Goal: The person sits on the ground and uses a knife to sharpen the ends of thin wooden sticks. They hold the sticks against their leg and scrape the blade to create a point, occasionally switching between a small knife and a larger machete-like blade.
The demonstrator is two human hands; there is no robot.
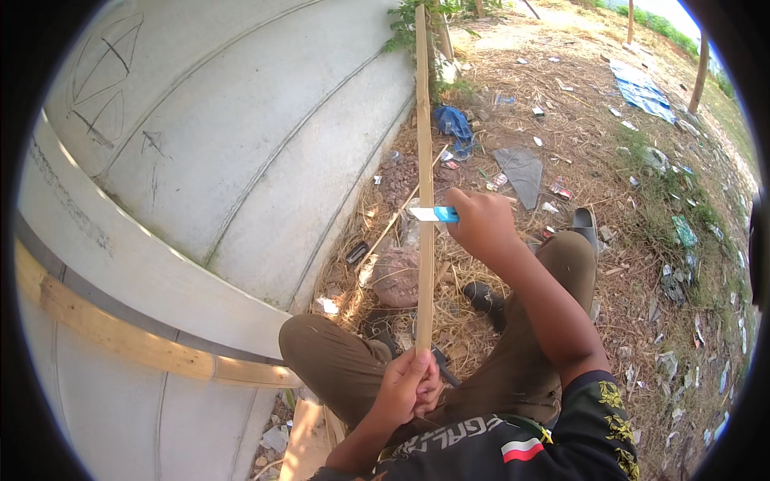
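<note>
1. Black patterned shirt fills the lower edge, with bent knees in brown trousers beyond it.
2. Left hand, close to the lap, has its fingers wrapped around the near end of a long wooden strip pointing away from the body.
3. Right hand, forearm reaching forward, grips a blue utility knife, its blade crossing the strip.
4. Straw and litter cover the ground; a pale wall stands at left.

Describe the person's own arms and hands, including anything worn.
The left hand and right hand are bare and ungloved; the left forearm is uncovered. The right arm wears a short black fabric sleeve with yellow leafy ornament.
</note>
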